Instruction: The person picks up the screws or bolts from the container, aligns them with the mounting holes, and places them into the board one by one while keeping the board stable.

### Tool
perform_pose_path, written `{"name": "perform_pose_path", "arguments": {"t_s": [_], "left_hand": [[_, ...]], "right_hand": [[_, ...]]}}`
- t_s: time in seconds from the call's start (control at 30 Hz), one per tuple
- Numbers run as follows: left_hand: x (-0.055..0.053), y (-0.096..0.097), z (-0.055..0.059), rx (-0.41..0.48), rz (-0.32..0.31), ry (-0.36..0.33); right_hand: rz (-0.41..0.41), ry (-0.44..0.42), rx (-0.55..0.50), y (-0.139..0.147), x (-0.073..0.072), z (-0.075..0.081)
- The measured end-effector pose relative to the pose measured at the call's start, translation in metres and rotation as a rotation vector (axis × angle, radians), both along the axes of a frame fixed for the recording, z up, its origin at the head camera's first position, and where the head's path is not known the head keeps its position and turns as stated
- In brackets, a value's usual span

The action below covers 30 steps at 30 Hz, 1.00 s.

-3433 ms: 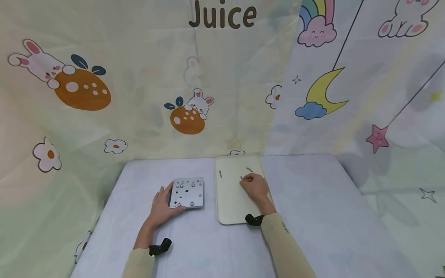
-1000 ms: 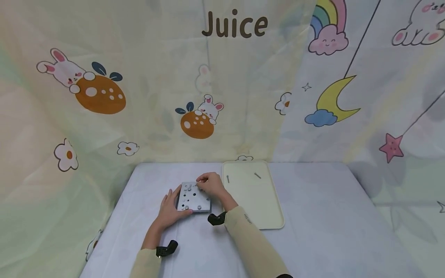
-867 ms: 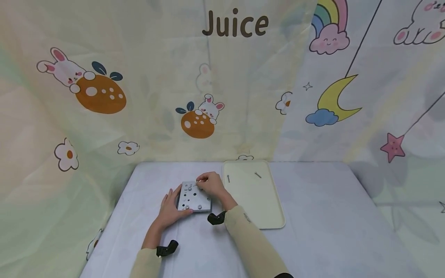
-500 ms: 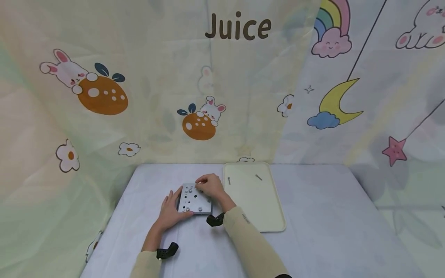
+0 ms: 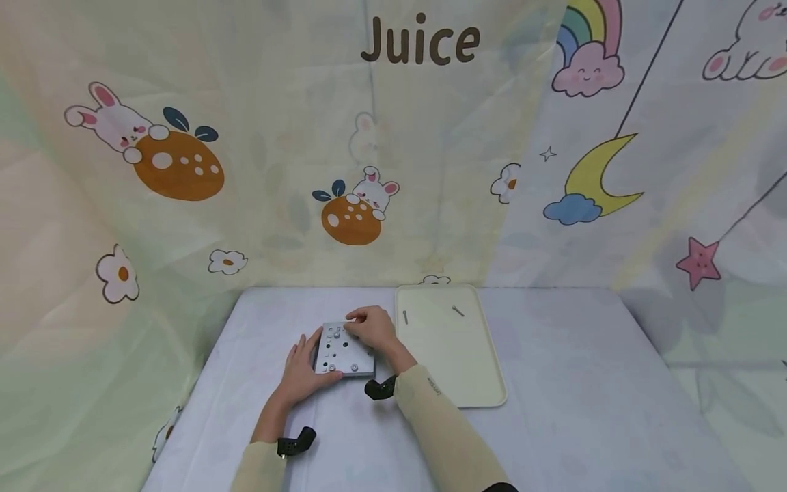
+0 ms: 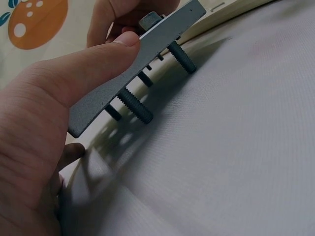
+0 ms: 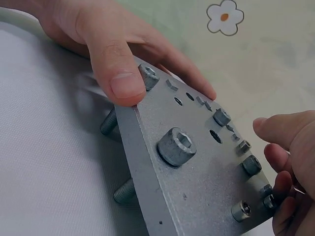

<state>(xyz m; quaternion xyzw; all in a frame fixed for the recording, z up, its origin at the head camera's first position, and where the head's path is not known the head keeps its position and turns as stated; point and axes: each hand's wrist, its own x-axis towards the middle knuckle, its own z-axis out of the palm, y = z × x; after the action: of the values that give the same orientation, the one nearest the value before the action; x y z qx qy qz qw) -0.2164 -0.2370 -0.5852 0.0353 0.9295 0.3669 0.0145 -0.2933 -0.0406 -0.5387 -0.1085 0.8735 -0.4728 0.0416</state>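
A grey metal plate (image 5: 353, 357) with holes and several socket head screws sits level above the white cloth. My left hand (image 5: 300, 374) grips its left side, the thumb along the near edge in the left wrist view. Threaded shanks (image 6: 135, 105) stick out below the plate. My right hand (image 5: 376, 331) is over the far right corner. In the right wrist view its thumb and fingertips stand apart, close to a small screw (image 7: 244, 146) standing in the plate, with nothing visibly pinched. A larger socket head screw (image 7: 177, 146) sits nearer the camera.
A cream tray (image 5: 451, 362) lies to the right of the plate, partly behind my right forearm. On it are two loose screws, one at the left (image 5: 405, 317) and one farther right (image 5: 458, 311). A printed curtain (image 5: 258, 137) hangs behind the table.
My right hand has moved left from the tray, where it pinched a screw, to the plate's far right corner. Its fingers have since come off the screw. My left hand keeps its hold.
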Motion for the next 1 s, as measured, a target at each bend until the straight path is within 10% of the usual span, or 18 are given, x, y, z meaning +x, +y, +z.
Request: {"name": "perform_pose_path", "arguments": {"t_s": [1.0], "left_hand": [[-0.005,-0.001,-0.004,-0.002,-0.018,0.026]], "right_hand": [[-0.234,0.122,-0.072,0.105,-0.005,-0.024]]}}
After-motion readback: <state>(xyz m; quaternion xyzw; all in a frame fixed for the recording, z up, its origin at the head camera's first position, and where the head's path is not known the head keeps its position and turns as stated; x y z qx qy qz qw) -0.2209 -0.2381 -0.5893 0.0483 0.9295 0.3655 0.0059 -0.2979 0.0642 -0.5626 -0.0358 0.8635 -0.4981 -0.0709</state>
